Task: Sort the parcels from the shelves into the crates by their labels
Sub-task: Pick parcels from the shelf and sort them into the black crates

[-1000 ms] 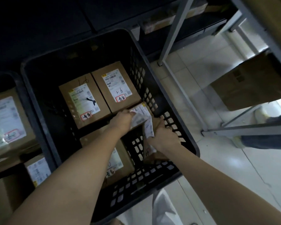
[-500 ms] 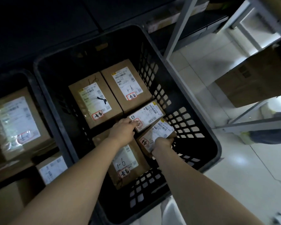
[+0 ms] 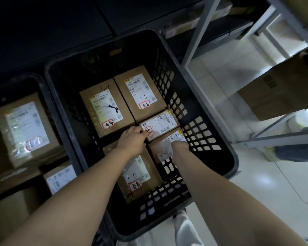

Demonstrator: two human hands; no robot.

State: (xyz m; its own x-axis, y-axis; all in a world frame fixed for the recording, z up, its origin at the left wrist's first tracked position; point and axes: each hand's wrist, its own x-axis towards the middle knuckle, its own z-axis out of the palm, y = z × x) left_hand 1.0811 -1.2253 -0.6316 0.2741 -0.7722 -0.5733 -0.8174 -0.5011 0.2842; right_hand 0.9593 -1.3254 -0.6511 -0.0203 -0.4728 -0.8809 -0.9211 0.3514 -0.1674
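Note:
A black lattice crate (image 3: 212,137) on the floor holds three larger cardboard parcels with white labels and red-ringed handwriting, one of them a parcel marked 1-6 (image 3: 140,176). Two small parcels lie flat side by side against the crate's right wall. My left hand (image 3: 132,139) grips the left end of the upper small parcel (image 3: 163,123), fingers curled at its edge. My right hand (image 3: 180,148) sits on the label of the lower small parcel (image 3: 163,150) with its fingers curled down over it; the fingertips are hidden.
A second dark crate (image 3: 43,89) at the left holds more labelled parcels (image 3: 23,128). A grey metal shelf frame (image 3: 196,41) stands right of the crate, with a big cardboard box (image 3: 277,91) on a shelf. Another person's leg (image 3: 297,151) is on the white floor.
One second ago both hands held the two small parcels tilted above the crate's right side. The parcels now lie flat in the crate and my hands have sunk with them.

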